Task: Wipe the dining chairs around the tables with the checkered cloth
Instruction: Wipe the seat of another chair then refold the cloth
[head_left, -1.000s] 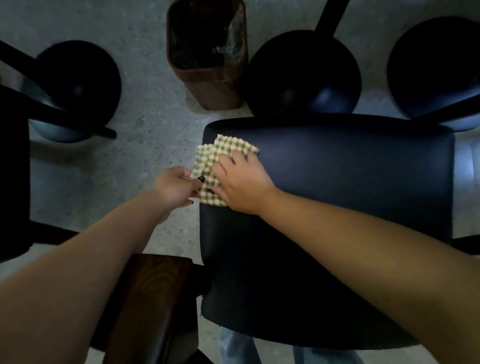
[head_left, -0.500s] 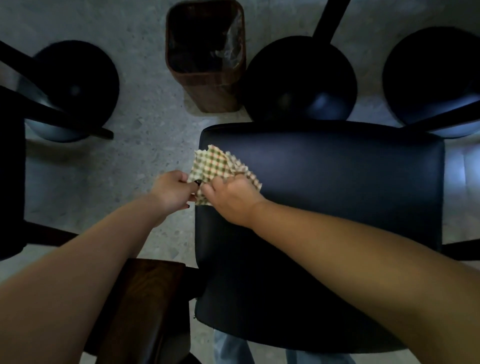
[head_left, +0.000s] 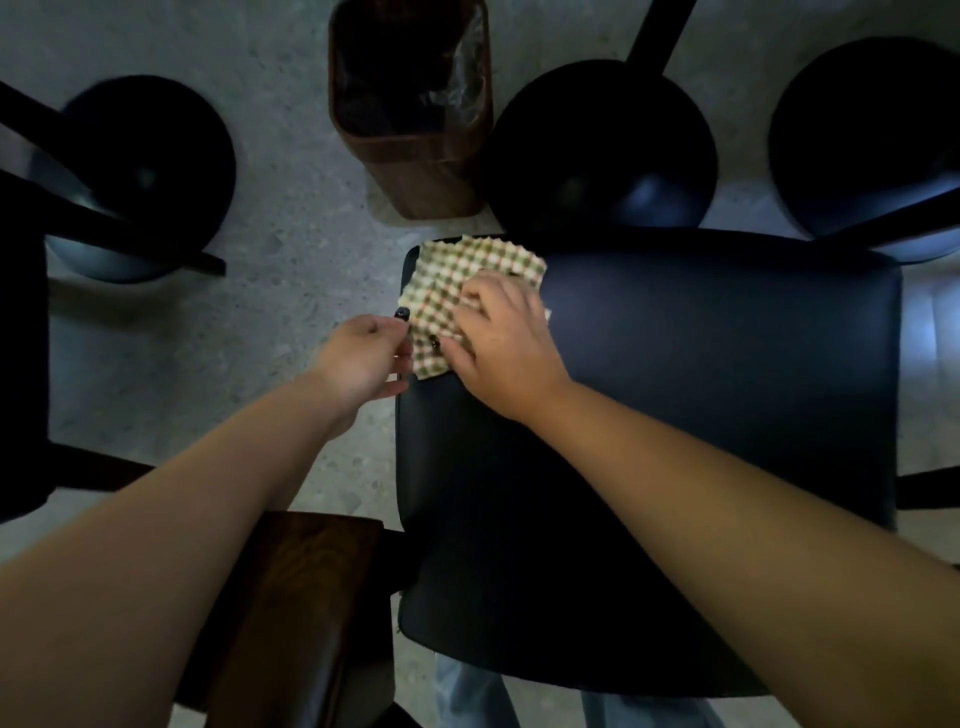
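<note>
A: Where's the left hand?

B: Just off the chair seat's left edge, fingers curled, apparently pinching the edge of the checkered cloth.

A: And the cloth?

B: Spread on the seat's far-left corner, with the right hand pressing it flat, fingers fairly straight.

A: Progress?

B: Early, I'd judge. Only that corner is covered; the rest of this seat and the round stools beyond look untouched.
</note>
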